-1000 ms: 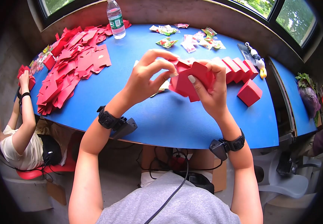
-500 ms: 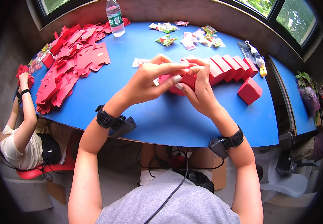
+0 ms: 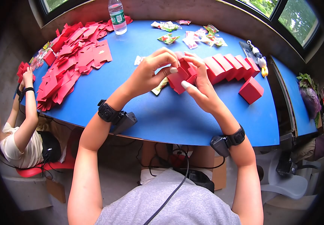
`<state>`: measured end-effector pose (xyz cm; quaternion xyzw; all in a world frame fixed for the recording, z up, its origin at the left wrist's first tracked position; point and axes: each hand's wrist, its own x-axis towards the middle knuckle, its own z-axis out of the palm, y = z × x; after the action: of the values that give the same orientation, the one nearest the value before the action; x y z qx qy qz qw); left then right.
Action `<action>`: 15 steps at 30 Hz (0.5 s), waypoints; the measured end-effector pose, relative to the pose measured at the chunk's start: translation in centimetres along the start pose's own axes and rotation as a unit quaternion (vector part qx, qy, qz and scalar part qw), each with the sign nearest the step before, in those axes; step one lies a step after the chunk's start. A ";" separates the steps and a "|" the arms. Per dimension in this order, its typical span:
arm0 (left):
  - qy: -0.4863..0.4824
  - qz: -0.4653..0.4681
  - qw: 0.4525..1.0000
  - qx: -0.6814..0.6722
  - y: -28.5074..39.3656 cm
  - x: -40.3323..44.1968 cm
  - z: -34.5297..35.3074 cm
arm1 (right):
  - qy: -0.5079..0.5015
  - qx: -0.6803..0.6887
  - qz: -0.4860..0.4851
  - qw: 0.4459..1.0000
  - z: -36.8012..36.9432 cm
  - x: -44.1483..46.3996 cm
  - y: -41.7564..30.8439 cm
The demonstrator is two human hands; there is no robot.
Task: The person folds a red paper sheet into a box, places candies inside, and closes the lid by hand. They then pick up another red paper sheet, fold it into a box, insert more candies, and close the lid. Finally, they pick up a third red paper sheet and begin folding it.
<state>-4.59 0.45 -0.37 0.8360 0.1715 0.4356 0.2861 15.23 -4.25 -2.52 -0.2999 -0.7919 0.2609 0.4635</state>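
Red box [image 3: 177, 80] is being held over the tabletop [image 3: 162, 120] between your left hand [image 3: 152, 71], which is pinching its left edge, and your right hand [image 3: 202, 88], which is gripping the opposite side. Row of red boxes [image 3: 228, 66] is standing just right of your right hand.

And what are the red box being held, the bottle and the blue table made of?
The red box looks like thin, smooth card: flat sides, straight edges, thin walls.
The bottle seems to be clear, shiny plastic, because it's see-through, though looks alone can't rule out glass.
The blue table has a smooth, slightly shiny top, perhaps painted or covered board; I can't tell which.
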 end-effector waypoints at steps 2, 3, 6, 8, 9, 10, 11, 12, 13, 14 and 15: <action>0.054 0.054 0.996 0.036 -0.8 0.0 0.2 | 0.004 0.052 0.018 0.998 0.0 0.1 0.0; 0.053 0.054 0.996 0.036 -0.7 0.1 0.1 | 0.003 0.053 0.023 0.998 -0.1 0.1 0.0; 0.064 0.012 0.998 -0.016 0.0 0.1 -0.1 | 0.014 0.052 0.019 0.998 -0.1 0.3 -0.2; 0.038 -0.004 0.999 -0.037 -0.2 0.0 -0.4 | 0.008 0.053 0.026 0.998 -0.3 0.3 0.1; 0.011 -0.021 0.998 -0.061 -0.3 0.1 -0.5 | 0.003 0.053 0.035 0.998 -0.6 0.3 0.2; 0.013 -0.018 0.997 -0.073 -0.4 0.1 -0.3 | 0.004 0.052 0.033 0.998 -0.6 0.4 0.1; 0.012 -0.016 0.997 -0.072 -0.7 0.1 -0.3 | 0.019 0.085 0.056 0.995 -0.5 0.4 -0.2; 0.002 -0.029 0.995 -0.096 -0.9 0.0 -0.4 | 0.032 0.119 0.079 0.989 -0.4 0.4 -0.4; -0.008 -0.041 0.992 -0.120 -1.1 0.0 -0.4 | 0.032 0.118 0.078 0.989 -0.2 0.4 -0.5; -0.008 -0.040 0.992 -0.120 -1.1 0.0 -0.4 | 0.043 0.166 0.106 0.979 0.0 0.3 -0.4; 0.000 -0.031 0.993 -0.115 -1.1 0.0 -0.4 | 0.053 0.213 0.134 0.966 0.1 0.2 -0.3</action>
<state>-5.01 1.41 -0.89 0.7916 0.1462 0.4436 0.3940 14.99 -4.31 -2.26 -0.3113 -0.6447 0.4672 0.5187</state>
